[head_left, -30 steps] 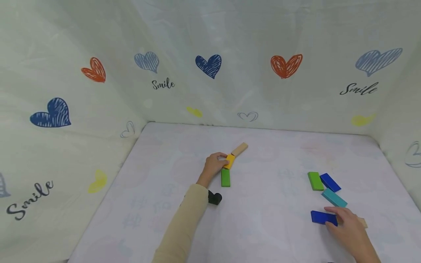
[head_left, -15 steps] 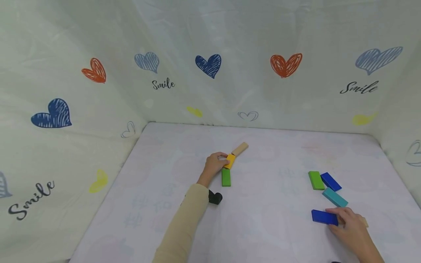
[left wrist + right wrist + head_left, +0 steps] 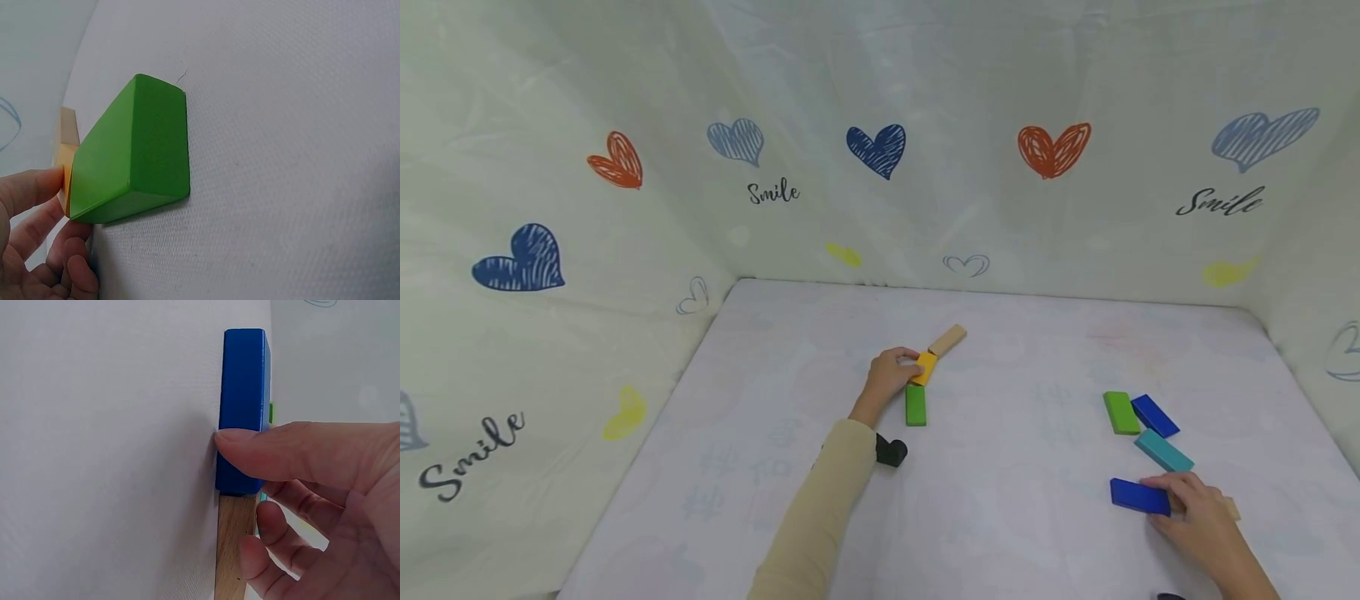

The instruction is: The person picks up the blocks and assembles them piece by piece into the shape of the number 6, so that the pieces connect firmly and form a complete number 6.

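Observation:
My left hand (image 3: 886,383) pinches a yellow wooden block (image 3: 927,367) between thumb and fingers. Touching or very near its ends are a plain wood block (image 3: 948,340) on the far side and a green block (image 3: 916,406) on the near side. The green block looms large in the left wrist view, hiding much of the yellow one. At the right, my right hand (image 3: 1202,521) pinches a blue block (image 3: 1138,497) across its long sides, thumb on the near side. Another plain wood block (image 3: 235,547) lies end to end with it, mostly behind the hand in the head view.
Beyond the right hand lie a teal block (image 3: 1163,450), a second blue block (image 3: 1155,415) and a light green block (image 3: 1121,412), close together. A black object (image 3: 891,452) shows beside the left sleeve. Cloth walls with printed hearts surround the white tabletop (image 3: 1000,517).
My right thumb and fingers have shifted slightly to the right along the blue block. The left hand and its yellow block stay where they were.

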Available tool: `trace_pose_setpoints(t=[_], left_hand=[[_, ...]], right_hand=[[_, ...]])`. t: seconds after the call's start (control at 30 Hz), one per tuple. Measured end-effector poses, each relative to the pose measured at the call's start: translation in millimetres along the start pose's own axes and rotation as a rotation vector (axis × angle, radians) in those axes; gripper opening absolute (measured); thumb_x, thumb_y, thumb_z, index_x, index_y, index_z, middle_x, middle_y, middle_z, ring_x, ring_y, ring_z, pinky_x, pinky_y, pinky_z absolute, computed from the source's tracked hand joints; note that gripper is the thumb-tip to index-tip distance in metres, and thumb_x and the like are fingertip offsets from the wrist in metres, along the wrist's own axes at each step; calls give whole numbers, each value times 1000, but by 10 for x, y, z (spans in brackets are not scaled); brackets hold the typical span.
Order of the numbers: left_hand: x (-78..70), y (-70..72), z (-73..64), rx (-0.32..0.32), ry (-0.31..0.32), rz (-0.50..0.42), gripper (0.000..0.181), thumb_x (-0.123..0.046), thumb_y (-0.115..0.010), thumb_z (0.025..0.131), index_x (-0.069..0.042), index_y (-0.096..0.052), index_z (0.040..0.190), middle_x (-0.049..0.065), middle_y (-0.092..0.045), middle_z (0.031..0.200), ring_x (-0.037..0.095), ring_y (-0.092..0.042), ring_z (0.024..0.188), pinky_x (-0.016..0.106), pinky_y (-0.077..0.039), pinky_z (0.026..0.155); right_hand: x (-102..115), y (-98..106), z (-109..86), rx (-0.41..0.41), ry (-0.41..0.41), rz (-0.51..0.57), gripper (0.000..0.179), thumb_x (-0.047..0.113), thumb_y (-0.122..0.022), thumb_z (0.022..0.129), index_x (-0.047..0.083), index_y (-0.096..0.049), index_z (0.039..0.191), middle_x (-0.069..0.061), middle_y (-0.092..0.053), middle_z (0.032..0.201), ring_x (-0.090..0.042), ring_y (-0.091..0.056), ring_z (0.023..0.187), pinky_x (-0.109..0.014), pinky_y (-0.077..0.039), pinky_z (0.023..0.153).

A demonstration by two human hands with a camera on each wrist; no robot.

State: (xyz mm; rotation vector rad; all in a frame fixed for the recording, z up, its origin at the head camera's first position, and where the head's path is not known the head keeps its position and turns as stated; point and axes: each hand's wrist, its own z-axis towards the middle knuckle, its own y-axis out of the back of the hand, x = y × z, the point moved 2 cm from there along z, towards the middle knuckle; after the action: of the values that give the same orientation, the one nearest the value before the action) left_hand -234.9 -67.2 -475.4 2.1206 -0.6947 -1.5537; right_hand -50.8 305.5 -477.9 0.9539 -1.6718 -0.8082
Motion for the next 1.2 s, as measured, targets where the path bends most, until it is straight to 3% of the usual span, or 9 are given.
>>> trace_pose_setpoints(t=[0.13,0.37,0.57,0.73,0.87,1.2], left_hand=[[-4,3,-5,-4,-3,3,27,-22,-67,83,-13,-68,109,12,-58,125,26,-52,103,44,-42,92],[8,9,9,-6,3,4,27,-22,-68,83,-13,-68,109,11,-60,122,22,-50,94,40,-42,87],[-1,15,-7,-6,-2,-8,27,-22,-67,83,-12,-67,109,11,-59,125,25,-52,106,44,-40,95],[-5,6,-15,-10,-12,0,27,-22,-67,84,-13,-67,109,11,-59,125,25,-51,106,44,-40,95],[-7,5,-7,-8,-2,4,27,-22,-67,84,-13,-67,109,11,-58,125,24,-51,106,44,-40,95],[5,16,11,-5,-1,22,24,-24,-69,82,-16,-69,105,11,-59,123,23,-52,101,42,-42,91]], right_hand=[[10,7,-2,-6,1,-1,43,3,-71,74,-7,-57,114,-32,-48,110,-46,-41,96,-56,-32,80],[21,9,-1,-32,17,7,43,2,-71,73,-8,-57,113,-31,-50,110,-44,-44,96,-55,-33,80],[-9,-7,-15,-51,49,13,44,4,-73,73,-7,-58,112,-28,-52,107,-35,-49,89,-50,-33,77],[8,-11,-27,-32,39,36,45,6,-73,74,-8,-56,114,-29,-52,109,-37,-52,91,-50,-41,76],[95,-10,-37,-4,33,54,46,9,-72,75,-7,-55,115,-28,-51,110,-32,-52,88,-42,-48,71],[348,-61,-71,-18,46,85,46,11,-72,76,-7,-54,115,-19,-50,103,-24,-48,85,-25,-42,63]])
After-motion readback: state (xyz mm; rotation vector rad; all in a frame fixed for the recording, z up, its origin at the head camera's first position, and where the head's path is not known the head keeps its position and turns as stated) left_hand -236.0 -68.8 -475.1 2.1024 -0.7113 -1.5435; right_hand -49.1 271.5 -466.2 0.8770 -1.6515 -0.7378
